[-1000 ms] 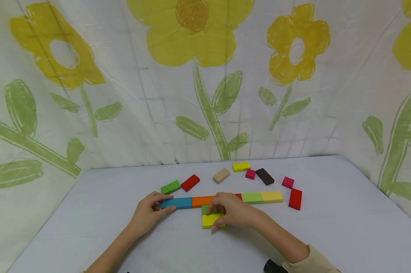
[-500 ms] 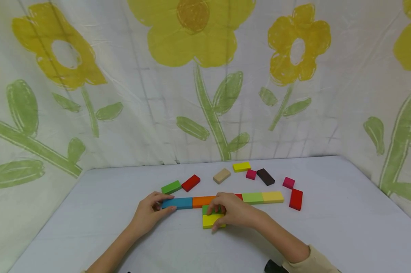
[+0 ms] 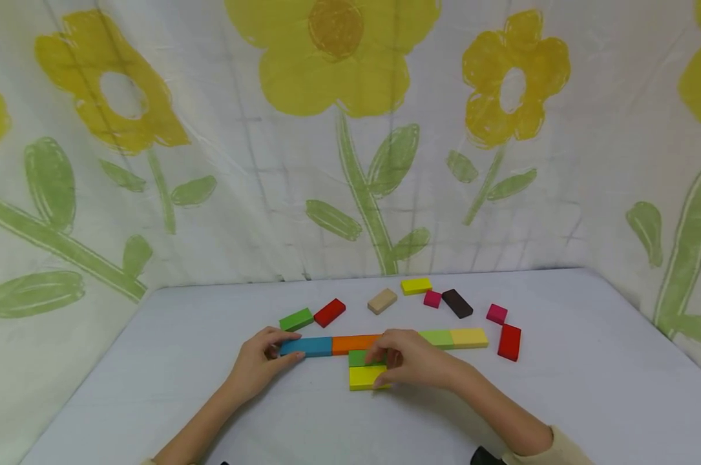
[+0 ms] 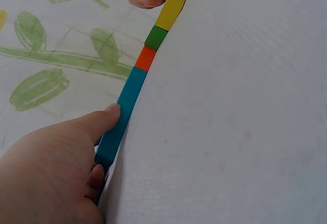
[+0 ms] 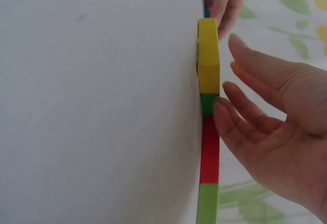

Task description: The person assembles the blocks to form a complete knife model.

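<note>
A row of flat blocks lies across the table: blue [image 3: 312, 347], orange [image 3: 356, 343], red [image 5: 210, 152], light green [image 3: 436, 339] and pale yellow [image 3: 470, 338]. My right hand hides the red one in the head view. Against the row's near side lie a green block [image 3: 358, 358] and, closer to me, a yellow block [image 3: 362, 379]. With thumb and fingers on opposite long sides, my left hand [image 3: 260, 361] holds the blue block's left end. My right hand [image 5: 276, 112] hovers over the right part of the green and yellow blocks, fingers loosely bent with nothing between them.
Behind the row lie loose blocks: green [image 3: 296, 320], red [image 3: 329, 312], tan [image 3: 382, 301], yellow [image 3: 417, 286], dark brown [image 3: 457, 303] and a small pink one [image 3: 433, 299]. At right are another pink block [image 3: 497, 314] and red block [image 3: 510, 342]. A flower-printed curtain [image 3: 269, 245] stands behind the table.
My right hand has shifted slightly to the right over the green and yellow blocks. My left hand keeps its place on the blue block, and the blocks keep their arrangement.
</note>
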Demonstrator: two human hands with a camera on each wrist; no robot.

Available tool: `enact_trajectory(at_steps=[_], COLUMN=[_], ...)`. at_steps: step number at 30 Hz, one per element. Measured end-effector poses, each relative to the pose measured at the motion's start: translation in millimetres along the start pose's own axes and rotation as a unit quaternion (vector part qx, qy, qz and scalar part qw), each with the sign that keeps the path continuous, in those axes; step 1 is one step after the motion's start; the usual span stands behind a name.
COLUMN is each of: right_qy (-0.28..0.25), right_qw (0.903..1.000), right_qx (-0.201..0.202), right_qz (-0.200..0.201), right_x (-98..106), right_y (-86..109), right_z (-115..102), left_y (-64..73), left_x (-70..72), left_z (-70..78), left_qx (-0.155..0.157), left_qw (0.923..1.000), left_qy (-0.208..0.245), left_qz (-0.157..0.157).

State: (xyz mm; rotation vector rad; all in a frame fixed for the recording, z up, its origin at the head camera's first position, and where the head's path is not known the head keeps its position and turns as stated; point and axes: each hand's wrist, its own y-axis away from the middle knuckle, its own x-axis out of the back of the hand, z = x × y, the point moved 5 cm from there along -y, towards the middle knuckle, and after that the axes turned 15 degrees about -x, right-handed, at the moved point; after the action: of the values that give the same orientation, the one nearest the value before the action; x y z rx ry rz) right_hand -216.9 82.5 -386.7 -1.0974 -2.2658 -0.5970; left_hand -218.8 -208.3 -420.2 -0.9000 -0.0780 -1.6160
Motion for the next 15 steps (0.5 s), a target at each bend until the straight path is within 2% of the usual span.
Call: enact_trajectory(at_steps=[4, 7, 11, 15], right_qy=[-0.028, -0.039, -0.037, -0.033], right_qw=[0.9996, 0.9990, 0.9986, 0.9989], right_qx=[-0.001, -0.020, -0.038, -0.034], right_qz=[-0.005, -0.007, -0.002, 0.006], right_x=[5.7, 11.6, 20.5, 29.8], right_y=[9.7, 17.7, 27.9, 38.5], right_z=[6.3, 11.3, 18.9, 26.2], left_y=[0.0, 0.2, 0.2, -0.1], left_x=[-0.3, -0.5, -0.6, -0.5], left_z=[-0.2, -0.4, -0.3, 0.1], left_qx=[0.001, 0.003, 0.005, 0.005], left_qw=[1.0000, 1.0000, 1.0000, 1.0000], left_qy=[-0.003, -0.003, -0.003, -0.002], left_qz=[-0.002, -0.004, -0.005, -0.004])
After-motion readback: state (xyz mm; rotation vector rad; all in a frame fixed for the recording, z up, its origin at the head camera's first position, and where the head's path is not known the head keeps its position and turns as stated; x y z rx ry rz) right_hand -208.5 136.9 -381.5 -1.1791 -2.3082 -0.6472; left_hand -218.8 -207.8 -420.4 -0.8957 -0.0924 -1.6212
